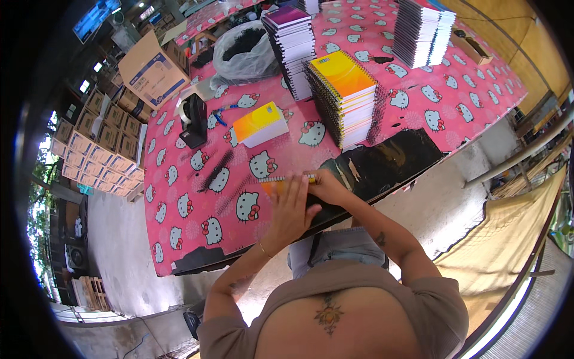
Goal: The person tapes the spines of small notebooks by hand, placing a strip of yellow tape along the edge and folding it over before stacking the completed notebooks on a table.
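A yellow-orange notebook [267,187] lies near the table's front edge, a row of binding holes or coil along its far side. Flat across its cover rests my left hand [288,206], fingers stretched out, hiding much of it. At the right end of that bound edge my right hand [327,188] is closed, its fingertips in a pinch; what they hold is hidden. Loose black spiral coils [220,170] lie left of the notebook. Beyond it sits a small stack of yellow-orange pads [261,125], and to the right a tall pile of spiral notebooks [344,90].
A black tape dispenser [193,121] and blue-handled pliers [219,116] lie at left. Farther back are a plastic bag of black coils [244,52], purple-topped notebooks [291,54], more notebooks [423,33] and an open carton [154,73]. Stacked cartons [101,146] stand on the left.
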A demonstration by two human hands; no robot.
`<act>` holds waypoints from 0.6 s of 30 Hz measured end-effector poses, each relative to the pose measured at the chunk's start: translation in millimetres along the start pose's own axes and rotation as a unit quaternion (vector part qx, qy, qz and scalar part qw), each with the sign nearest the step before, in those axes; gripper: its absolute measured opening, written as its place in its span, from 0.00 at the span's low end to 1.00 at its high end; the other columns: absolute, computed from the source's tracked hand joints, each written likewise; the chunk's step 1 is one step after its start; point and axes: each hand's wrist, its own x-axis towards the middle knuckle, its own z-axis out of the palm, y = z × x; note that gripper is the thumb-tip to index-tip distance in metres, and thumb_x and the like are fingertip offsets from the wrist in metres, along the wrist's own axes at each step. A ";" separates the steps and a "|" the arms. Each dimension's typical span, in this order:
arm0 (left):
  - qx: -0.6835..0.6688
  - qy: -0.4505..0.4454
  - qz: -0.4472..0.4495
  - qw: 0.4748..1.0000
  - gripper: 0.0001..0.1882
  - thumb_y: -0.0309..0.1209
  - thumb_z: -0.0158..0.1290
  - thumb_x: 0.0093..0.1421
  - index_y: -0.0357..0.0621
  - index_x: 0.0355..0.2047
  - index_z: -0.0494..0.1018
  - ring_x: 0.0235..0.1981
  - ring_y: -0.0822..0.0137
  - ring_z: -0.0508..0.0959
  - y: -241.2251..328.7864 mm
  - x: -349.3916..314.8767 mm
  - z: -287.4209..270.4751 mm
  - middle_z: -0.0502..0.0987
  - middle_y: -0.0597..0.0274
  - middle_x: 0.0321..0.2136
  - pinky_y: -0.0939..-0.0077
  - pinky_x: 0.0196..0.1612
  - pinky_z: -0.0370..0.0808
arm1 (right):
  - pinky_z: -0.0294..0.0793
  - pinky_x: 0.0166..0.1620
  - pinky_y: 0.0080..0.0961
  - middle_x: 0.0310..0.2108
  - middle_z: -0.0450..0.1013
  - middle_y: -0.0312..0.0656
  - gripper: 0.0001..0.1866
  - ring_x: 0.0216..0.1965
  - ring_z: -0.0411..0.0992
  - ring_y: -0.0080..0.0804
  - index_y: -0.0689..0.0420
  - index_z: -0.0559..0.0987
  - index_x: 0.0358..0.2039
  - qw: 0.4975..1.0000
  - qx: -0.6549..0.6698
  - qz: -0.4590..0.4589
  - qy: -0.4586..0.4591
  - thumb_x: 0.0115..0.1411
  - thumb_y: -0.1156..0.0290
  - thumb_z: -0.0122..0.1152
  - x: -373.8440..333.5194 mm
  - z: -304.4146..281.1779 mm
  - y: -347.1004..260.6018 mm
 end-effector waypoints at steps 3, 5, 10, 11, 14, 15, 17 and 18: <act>-0.038 0.002 -0.014 0.999 0.20 0.38 0.53 0.66 0.41 0.54 0.72 0.55 0.52 0.73 -16.8 24.0 -10.8 0.76 0.52 0.49 0.42 0.71 0.48 | 0.76 0.43 0.26 0.35 0.81 0.41 0.12 0.37 0.74 0.19 0.63 0.81 0.45 1.000 -0.021 -0.008 0.001 0.62 0.75 0.63 -0.9 -6.1 -4.3; -0.065 0.020 -0.010 0.998 0.12 0.33 0.55 0.65 0.44 0.47 0.76 0.46 0.55 0.78 -27.6 33.5 -12.2 0.79 0.57 0.40 0.45 0.70 0.51 | 0.76 0.43 0.27 0.36 0.82 0.42 0.12 0.37 0.75 0.21 0.63 0.81 0.46 0.998 -0.048 -0.036 0.004 0.62 0.74 0.63 -1.1 -1.0 -18.1; -0.087 0.064 0.001 0.994 0.07 0.31 0.57 0.64 0.45 0.41 0.77 0.39 0.57 0.79 -22.7 27.6 -13.2 0.78 0.60 0.34 0.49 0.67 0.58 | 0.78 0.45 0.27 0.38 0.82 0.46 0.14 0.38 0.80 0.27 0.63 0.82 0.47 0.994 -0.102 -0.028 0.027 0.62 0.70 0.66 -17.4 -22.4 -52.8; -0.089 0.064 0.004 0.994 0.08 0.31 0.57 0.64 0.45 0.41 0.77 0.39 0.58 0.79 -21.5 29.3 -14.2 0.79 0.59 0.34 0.50 0.66 0.58 | 0.79 0.46 0.26 0.38 0.82 0.45 0.15 0.38 0.80 0.27 0.63 0.82 0.47 0.996 -0.040 -0.057 0.047 0.62 0.70 0.67 -19.4 -26.4 -51.9; -0.094 0.060 0.003 0.994 0.08 0.32 0.58 0.63 0.44 0.41 0.77 0.39 0.58 0.79 -18.1 29.6 -16.7 0.79 0.59 0.34 0.53 0.64 0.61 | 0.80 0.45 0.25 0.35 0.82 0.45 0.14 0.37 0.80 0.27 0.64 0.83 0.45 0.993 -0.096 -0.034 0.058 0.62 0.69 0.68 -22.4 -32.8 -57.2; -0.095 0.060 0.002 0.994 0.08 0.32 0.58 0.63 0.44 0.41 0.77 0.39 0.57 0.79 -16.6 29.6 -16.8 0.79 0.59 0.34 0.54 0.64 0.62 | 0.80 0.44 0.25 0.34 0.82 0.45 0.14 0.36 0.81 0.27 0.65 0.83 0.44 0.993 -0.100 -0.032 0.061 0.62 0.69 0.67 -22.3 -32.3 -58.5; -0.096 0.065 0.004 0.993 0.08 0.32 0.58 0.63 0.45 0.41 0.77 0.39 0.58 0.79 -15.3 32.1 -15.7 0.79 0.59 0.34 0.54 0.63 0.62 | 0.80 0.43 0.25 0.35 0.82 0.46 0.14 0.36 0.81 0.27 0.65 0.83 0.43 0.990 -0.108 -0.048 0.075 0.62 0.69 0.68 -24.7 -30.6 -58.9; -0.097 0.068 0.006 0.993 0.08 0.32 0.58 0.63 0.45 0.41 0.77 0.39 0.59 0.79 -14.8 32.3 -14.5 0.79 0.60 0.34 0.53 0.63 0.63 | 0.80 0.42 0.25 0.35 0.82 0.46 0.13 0.35 0.81 0.27 0.65 0.83 0.43 0.988 -0.112 -0.056 0.085 0.62 0.69 0.68 -25.5 -30.8 -59.7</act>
